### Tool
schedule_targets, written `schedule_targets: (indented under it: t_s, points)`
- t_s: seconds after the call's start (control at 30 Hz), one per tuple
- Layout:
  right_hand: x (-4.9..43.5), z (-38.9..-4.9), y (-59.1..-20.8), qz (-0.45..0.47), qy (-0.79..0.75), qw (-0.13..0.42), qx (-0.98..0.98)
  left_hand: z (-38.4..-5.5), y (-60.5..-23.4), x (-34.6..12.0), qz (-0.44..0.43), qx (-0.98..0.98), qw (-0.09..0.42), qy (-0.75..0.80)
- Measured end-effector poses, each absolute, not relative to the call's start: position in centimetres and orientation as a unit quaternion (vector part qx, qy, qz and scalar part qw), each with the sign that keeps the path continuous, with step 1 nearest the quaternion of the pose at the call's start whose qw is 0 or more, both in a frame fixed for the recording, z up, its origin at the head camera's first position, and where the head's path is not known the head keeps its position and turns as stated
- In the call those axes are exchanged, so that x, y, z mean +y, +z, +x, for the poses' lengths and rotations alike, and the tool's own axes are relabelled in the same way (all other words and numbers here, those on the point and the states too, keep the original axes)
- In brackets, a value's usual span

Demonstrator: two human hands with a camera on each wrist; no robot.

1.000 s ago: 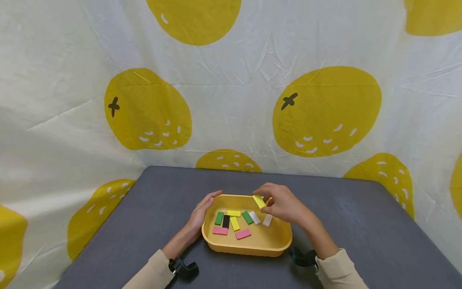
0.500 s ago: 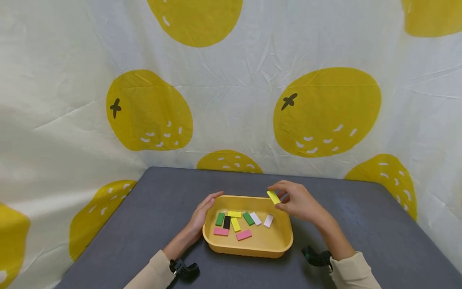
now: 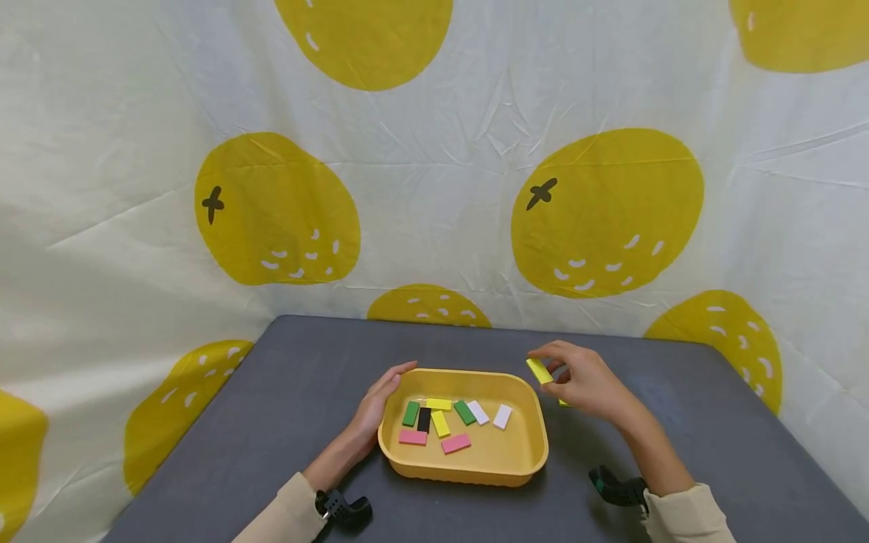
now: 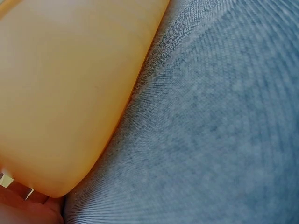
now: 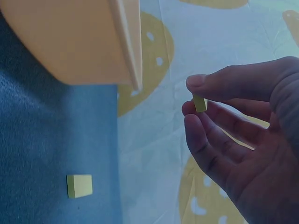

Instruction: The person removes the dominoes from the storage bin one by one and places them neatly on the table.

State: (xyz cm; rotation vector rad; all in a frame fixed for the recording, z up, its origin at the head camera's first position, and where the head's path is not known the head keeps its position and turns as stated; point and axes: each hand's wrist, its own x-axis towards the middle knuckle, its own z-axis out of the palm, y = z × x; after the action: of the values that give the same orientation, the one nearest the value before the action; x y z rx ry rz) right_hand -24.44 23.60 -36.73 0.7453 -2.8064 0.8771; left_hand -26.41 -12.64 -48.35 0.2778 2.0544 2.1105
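Between thumb and fingers, my right hand point(image 3: 585, 381) pinches a small yellow block point(image 3: 539, 370), above the table just beyond the tray's right rim. Its edge shows as a yellow block end point(image 5: 200, 103) in the right wrist view. Another yellow block point(image 5: 80, 185) lies on the table there, mostly hidden behind my hand in the head view. My left hand point(image 3: 371, 411) rests along the outer left side of the yellow tray point(image 3: 502, 464), fingers extended toward its far corner. Inside lie green point(image 3: 465, 412), black point(image 3: 424, 420), pink point(image 3: 456, 443), white point(image 3: 502, 416) and yellow point(image 3: 440, 424) blocks.
A dark grey table point(image 3: 353, 347) bears the tray. Behind and at the sides hangs a white cloth point(image 3: 434, 219) with large yellow fruit prints. Black straps point(image 3: 344, 507) circle both wrists, near beige sleeves point(image 3: 288, 509).
My right hand has carried the yellow block rightward, from over the tray to beyond its right rim. A second yellow block has come into sight below that hand. My left hand stays at the tray.
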Motion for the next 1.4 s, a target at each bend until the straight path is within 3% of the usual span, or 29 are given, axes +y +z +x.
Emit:
schedule_targets:
  t_s: [0.37, 1.4]
  points:
    - [25.2, -24.5, -36.8, 0.225, 0.281, 0.076, -0.930, -26.4, -48.4, -12.6, 0.098, 0.694, 0.087, 0.708]
    - [28.8, -25.0, -37.5, 0.163, 0.278, 0.068, -0.944, -26.2, -48.3, -12.3, 0.093, 0.691, 0.084, 0.712]
